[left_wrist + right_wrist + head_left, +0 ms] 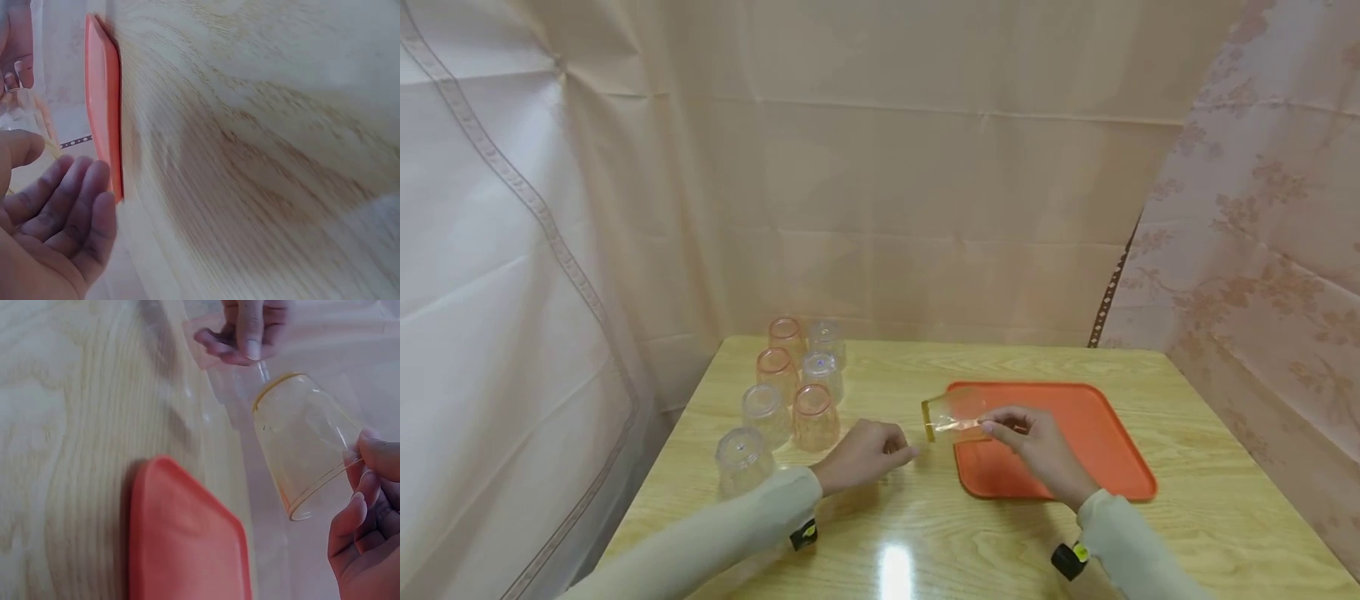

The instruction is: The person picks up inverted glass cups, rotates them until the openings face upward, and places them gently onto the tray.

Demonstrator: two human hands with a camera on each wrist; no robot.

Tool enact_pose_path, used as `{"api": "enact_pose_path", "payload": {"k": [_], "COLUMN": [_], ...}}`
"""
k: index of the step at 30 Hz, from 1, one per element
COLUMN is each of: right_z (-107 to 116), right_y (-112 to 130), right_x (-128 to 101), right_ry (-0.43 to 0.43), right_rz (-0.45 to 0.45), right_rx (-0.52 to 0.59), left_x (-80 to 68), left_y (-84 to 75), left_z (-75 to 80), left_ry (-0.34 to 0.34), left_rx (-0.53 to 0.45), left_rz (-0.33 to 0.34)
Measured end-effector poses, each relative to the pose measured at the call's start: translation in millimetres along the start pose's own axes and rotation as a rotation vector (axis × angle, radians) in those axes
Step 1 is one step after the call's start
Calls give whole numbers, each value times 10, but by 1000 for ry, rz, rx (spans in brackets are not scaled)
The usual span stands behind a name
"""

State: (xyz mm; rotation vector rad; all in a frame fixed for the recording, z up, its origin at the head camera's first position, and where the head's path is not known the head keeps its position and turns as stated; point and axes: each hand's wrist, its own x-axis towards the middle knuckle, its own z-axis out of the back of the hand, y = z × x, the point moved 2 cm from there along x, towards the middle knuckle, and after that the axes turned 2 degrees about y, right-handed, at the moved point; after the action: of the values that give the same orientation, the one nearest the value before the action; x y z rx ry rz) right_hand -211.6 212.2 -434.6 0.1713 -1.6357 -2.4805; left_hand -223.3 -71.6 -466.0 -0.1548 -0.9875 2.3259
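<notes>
Up above the near left corner of the orange tray, the right hand held a clear yellow cup on its side. Its grip pinched the cup near the rim, with fingers curled round it. The left hand rested just beside the cup on the desk, its grip loose and holding nothing. Six more cups stood upside down in two rows at the back left.
</notes>
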Motion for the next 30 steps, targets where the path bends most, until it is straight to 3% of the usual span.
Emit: {"api": "enact_pose_path", "payload": {"k": [9, 21, 30], "right_z": [146, 266, 372], "right_y": [-13, -32, -52], "right_x": [-10, 0, 45], "right_ry": [-52, -128, -159], "right_rz": [71, 154, 230], "right_rx": [-139, -309, -438], "left_x": [152, 343, 432], "left_y": [-4, -128, -159], "left_z": [-230, -458, -575], "left_ry": [47, 97, 109], "left_rx": [66, 102, 116], "left_rz": [-8, -6, 35]}}
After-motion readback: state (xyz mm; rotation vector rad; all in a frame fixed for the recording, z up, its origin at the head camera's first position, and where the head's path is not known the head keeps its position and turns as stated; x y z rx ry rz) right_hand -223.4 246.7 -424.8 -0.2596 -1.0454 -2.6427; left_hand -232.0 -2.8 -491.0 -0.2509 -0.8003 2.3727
